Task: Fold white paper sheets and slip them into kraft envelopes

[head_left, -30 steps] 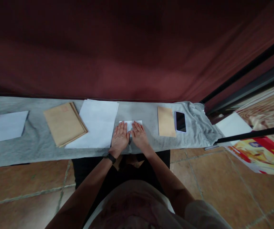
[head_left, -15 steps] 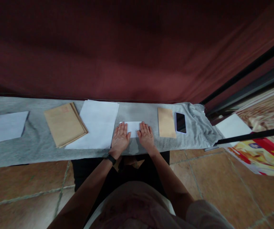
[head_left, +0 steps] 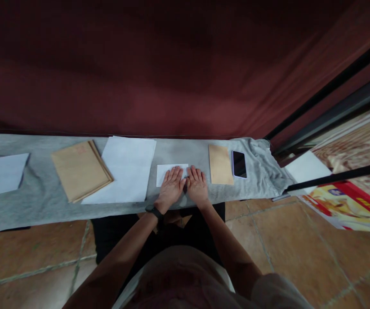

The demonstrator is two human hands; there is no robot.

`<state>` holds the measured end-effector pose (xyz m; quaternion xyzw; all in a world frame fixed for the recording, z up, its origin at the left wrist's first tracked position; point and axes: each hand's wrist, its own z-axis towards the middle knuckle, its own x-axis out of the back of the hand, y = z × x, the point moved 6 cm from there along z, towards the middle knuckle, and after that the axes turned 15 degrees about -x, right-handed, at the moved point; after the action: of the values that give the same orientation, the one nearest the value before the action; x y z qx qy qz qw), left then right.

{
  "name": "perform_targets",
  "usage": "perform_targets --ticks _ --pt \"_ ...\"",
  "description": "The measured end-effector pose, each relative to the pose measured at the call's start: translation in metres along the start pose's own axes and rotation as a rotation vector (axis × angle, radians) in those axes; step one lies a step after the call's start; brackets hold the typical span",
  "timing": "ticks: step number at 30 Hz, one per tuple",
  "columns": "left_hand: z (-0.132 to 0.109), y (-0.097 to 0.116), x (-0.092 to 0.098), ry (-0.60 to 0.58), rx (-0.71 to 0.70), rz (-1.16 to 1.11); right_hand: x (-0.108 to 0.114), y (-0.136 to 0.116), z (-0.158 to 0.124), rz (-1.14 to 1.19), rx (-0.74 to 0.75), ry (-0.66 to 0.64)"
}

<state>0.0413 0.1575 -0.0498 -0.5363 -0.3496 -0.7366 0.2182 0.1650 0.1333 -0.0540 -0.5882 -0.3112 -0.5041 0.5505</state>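
A small folded white paper lies on the grey cloth in front of me. Flat on its right part rests my left hand, fingers stretched out, with a dark band on the wrist. My right hand lies flat just beside it, fingers extended, at the paper's right edge; whether it touches the paper I cannot tell. A stack of white sheets is left of my hands, partly under several brown envelopes. To the right lies a single brown envelope.
A phone with a dark screen lies right of the single envelope. Another white paper is at the far left. A dark red curtain hangs behind the table. Black bars and a colourful printed box stand at the right.
My left hand has slid right across the folded paper, close to my right hand, baring the paper's left part. The whole view has shifted slightly.
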Motion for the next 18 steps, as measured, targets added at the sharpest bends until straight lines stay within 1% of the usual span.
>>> perform_targets --ticks 2,5,12,18 --pt "0.008 0.011 -0.004 -0.019 -0.043 -0.018 0.000 0.000 0.000 -0.007 0.007 -0.012" --pt "0.011 0.011 -0.005 0.005 -0.043 -0.011 0.000 0.000 0.000 -0.005 0.006 -0.021" --pt "-0.005 -0.024 0.004 0.099 0.041 -0.005 0.002 -0.001 0.001 0.011 -0.023 0.009" --pt "-0.022 -0.040 0.013 0.182 0.150 -0.001 0.003 -0.002 0.002 0.016 -0.026 0.003"
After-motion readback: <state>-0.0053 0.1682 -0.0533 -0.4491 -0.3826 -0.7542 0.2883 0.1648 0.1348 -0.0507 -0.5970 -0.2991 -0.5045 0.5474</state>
